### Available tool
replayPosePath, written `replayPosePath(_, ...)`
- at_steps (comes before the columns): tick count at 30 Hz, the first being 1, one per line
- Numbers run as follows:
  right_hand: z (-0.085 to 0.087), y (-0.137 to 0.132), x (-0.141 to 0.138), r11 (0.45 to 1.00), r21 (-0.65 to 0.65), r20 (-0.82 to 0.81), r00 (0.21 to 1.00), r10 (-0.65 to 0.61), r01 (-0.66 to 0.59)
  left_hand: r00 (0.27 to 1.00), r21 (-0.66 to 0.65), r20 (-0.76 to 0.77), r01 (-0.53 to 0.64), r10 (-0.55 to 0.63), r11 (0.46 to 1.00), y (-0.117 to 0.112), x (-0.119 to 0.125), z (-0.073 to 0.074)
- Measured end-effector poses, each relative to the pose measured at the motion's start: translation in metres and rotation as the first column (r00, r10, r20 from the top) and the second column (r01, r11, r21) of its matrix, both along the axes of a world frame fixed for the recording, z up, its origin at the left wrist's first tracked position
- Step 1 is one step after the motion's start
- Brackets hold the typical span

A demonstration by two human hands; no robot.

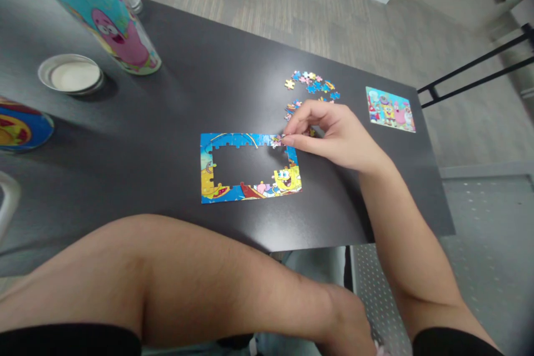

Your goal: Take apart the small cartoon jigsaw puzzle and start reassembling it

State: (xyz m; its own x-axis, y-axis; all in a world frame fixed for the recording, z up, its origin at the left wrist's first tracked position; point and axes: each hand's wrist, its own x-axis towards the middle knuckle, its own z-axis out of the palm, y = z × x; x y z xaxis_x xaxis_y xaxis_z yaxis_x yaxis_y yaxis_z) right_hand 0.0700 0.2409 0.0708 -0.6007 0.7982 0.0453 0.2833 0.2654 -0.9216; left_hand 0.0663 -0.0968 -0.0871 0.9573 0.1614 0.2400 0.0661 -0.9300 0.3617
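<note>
A cartoon jigsaw puzzle (233, 192) lies on the dark table (167, 100); its border is joined and its middle is an empty hole. My right hand (334, 136) rests at the puzzle's top right corner, thumb and fingers pinched on a small puzzle piece (276, 141) that touches the border there. Several loose pieces (312, 83) lie in a small heap just behind that hand. My left forearm lies across the near edge of the table. My left hand (348, 317) hangs below the table edge with its fingers hidden.
A small reference picture card (390, 109) lies near the table's right corner. At the far left stand a tall cartoon tin tube (112, 22), a round metal lid (70, 74) and another colourful tin (20, 125). A black metal frame (475, 69) stands beyond the right edge.
</note>
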Motion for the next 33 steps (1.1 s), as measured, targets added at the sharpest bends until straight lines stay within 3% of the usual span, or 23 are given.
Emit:
replayPosePath(3,-0.001,-0.007,-0.012,0.997,0.015,0.041,0.996,0.079,-0.080,0.928,-0.014,0.095,0.363,-0.360,0.932,-0.010,0.003,-0.009)
replayPosePath(7,-0.003,-0.007,-0.018,0.986,0.128,0.157,0.984,0.088,-0.109,0.872,0.010,0.069,0.486,-0.485,0.874,-0.023,0.006,-0.010)
replayPosePath(11,-0.011,0.000,-0.014,0.958,0.250,0.211,0.973,0.089,-0.142,0.873,0.045,0.016,0.487,-0.488,0.872,-0.029,0.010,-0.010)
replayPosePath(15,-0.019,0.003,-0.008,0.928,0.348,0.144,0.986,0.090,-0.135,0.875,0.099,0.033,0.479,-0.483,0.872,-0.031,0.012,-0.013)
replayPosePath(20,-0.018,0.004,-0.006,0.917,0.373,0.111,0.988,0.108,-0.142,0.897,0.175,0.088,0.414,-0.433,0.893,-0.039,0.016,-0.021)
replayPosePath(27,-0.011,0.004,-0.003,0.915,0.357,0.191,0.973,0.127,-0.189,0.913,0.301,0.180,0.304,-0.367,0.904,-0.049,0.024,-0.034)
replayPosePath(33,-0.010,0.004,-0.004,0.913,0.374,0.170,0.980,0.106,-0.163,0.911,0.323,0.236,0.253,-0.337,0.912,-0.056,0.025,-0.039)
